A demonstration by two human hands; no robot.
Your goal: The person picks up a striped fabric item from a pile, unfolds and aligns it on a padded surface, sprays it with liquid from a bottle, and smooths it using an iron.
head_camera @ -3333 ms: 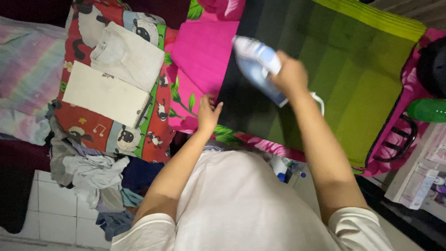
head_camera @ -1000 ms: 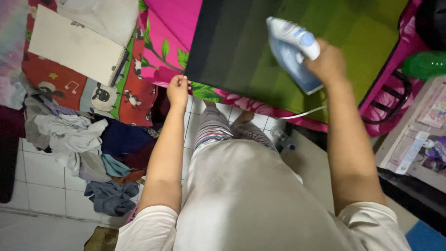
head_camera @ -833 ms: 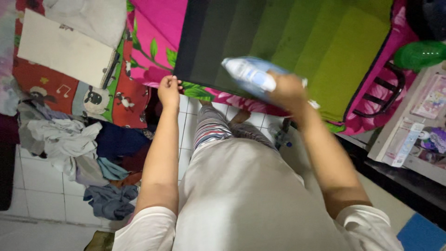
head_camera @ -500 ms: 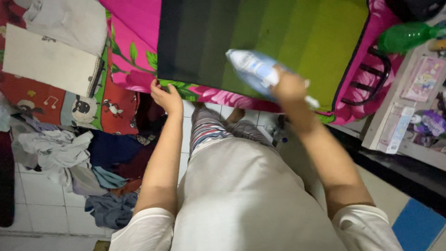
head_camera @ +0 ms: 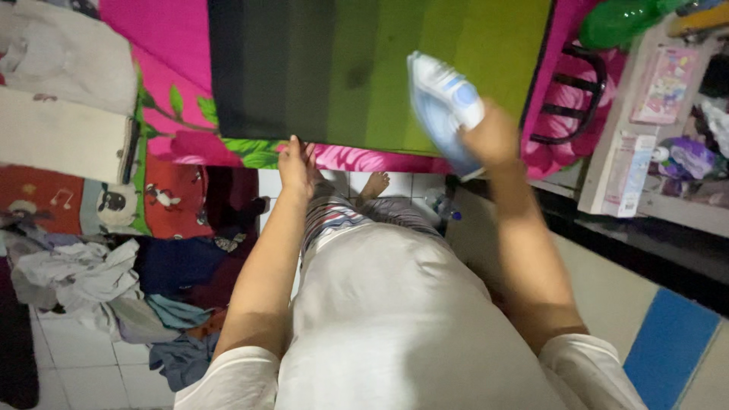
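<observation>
Gripping the blue-and-white steam iron (head_camera: 444, 106) in our right hand (head_camera: 492, 137), we press our left hand's (head_camera: 298, 161) flat, open fingers (head_camera: 302, 146) on the green-to-black striped cloth's (head_camera: 364, 68) near edge, left of the iron.

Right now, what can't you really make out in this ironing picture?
- Iron: motion-blurred in the head view; its soleplate faces away, unseen.
- Right hand: its fingers are hidden behind the iron, the grip unseen.
- Striped cloth: cut off by the top edge.
- Green bottle: cut off at the top.
- Left hand: fingertips at the cloth's edge, contact unclear.
</observation>
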